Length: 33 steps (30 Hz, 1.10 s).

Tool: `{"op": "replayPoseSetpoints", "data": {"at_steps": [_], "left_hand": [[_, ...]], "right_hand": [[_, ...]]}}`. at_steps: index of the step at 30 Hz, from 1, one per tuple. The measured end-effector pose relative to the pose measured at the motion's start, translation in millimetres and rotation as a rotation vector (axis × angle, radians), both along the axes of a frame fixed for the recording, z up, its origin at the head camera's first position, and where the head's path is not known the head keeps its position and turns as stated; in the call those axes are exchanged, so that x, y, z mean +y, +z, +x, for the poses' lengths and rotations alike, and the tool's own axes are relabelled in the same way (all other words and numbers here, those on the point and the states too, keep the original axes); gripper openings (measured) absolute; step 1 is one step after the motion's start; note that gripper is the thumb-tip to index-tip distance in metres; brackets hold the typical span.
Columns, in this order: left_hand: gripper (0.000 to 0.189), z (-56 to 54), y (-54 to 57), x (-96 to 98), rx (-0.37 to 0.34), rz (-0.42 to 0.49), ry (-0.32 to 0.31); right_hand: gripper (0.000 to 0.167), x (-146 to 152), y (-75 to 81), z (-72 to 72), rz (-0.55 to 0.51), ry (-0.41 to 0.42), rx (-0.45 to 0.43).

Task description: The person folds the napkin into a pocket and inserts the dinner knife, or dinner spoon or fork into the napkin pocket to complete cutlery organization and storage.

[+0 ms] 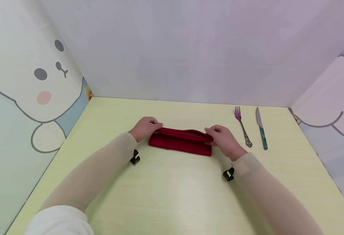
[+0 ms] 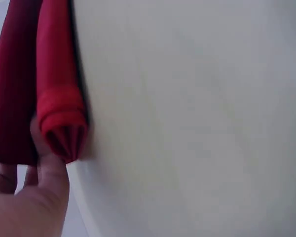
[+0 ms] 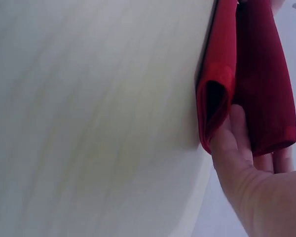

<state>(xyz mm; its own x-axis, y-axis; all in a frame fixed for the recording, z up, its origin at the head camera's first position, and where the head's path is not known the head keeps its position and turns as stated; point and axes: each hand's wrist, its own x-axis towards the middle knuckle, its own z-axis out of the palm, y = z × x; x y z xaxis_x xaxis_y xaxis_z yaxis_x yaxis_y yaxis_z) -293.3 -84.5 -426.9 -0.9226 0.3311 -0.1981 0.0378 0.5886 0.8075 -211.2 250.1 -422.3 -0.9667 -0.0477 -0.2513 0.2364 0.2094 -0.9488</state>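
Note:
A red cloth napkin (image 1: 183,144), folded into a long narrow strip, lies crosswise at the middle of the table. Its far layer is lifted along the length and stands up off the near layer. My left hand (image 1: 147,128) pinches the raised layer at the left end, thumb on the near side. At the right end my right hand (image 1: 222,138) pinches the same layer between thumb and fingers. In the left wrist view the rolled end of the napkin (image 2: 64,113) shows tucked folds beside the thumb. The right wrist view shows an open loop at the other end.
To the right of the napkin lie a fork (image 1: 242,127) with an ornate handle and a knife (image 1: 261,129) with a green handle, side by side. The pale wooden table (image 1: 172,192) meets a plain wall at its far edge, with cartoon-printed walls at both sides.

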Motion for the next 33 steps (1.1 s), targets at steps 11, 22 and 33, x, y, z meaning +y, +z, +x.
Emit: {"op": "replayPoseSetpoints", "data": {"at_steps": [11, 22, 33], "left_hand": [[0.039, 22.7, 6.5, 8.9, 0.055, -0.133, 0.115], [0.047, 40.8, 11.1, 20.4, 0.045, -0.53, 0.034], [0.043, 32.9, 5.8, 8.3, -0.01, -0.349, 0.026]], "right_hand": [[0.031, -4, -4.0, -0.2, 0.218, 0.035, 0.05], [0.029, -10, -1.4, 2.9, 0.37, 0.161, 0.054], [0.027, -8, -0.3, 3.2, 0.424, 0.196, 0.083]]}}
